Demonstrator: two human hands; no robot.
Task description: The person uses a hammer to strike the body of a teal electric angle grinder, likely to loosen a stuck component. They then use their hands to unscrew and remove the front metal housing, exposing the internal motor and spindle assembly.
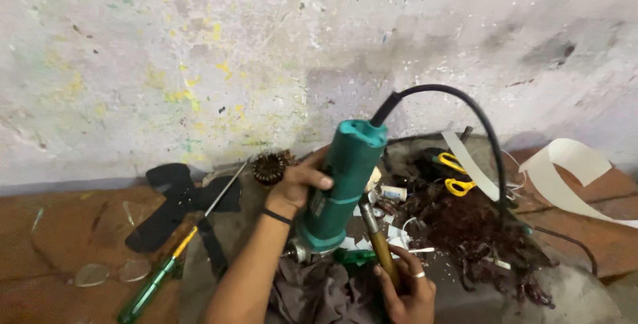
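Fingers of the left hand (292,188) wrap the green power tool (335,184), upright over the cloth (319,291); the right hand (409,287) grips a wooden-handled hammer (379,241). A glancing blow could crack the casing.

Teal grinder (339,184), yellow-handled scissors (454,172)

Floor (53,244): screwdriver (156,277), scissors (455,174), eyeglasses (109,273).

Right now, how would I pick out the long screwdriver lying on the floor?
Start at the black fan blade left of the arm. A thin steel shaft crosses it and runs down-left to the green-and-yellow-handled screwdriver. Beside it lie clear spectacles; only the screwdriver has that translucent green handle.
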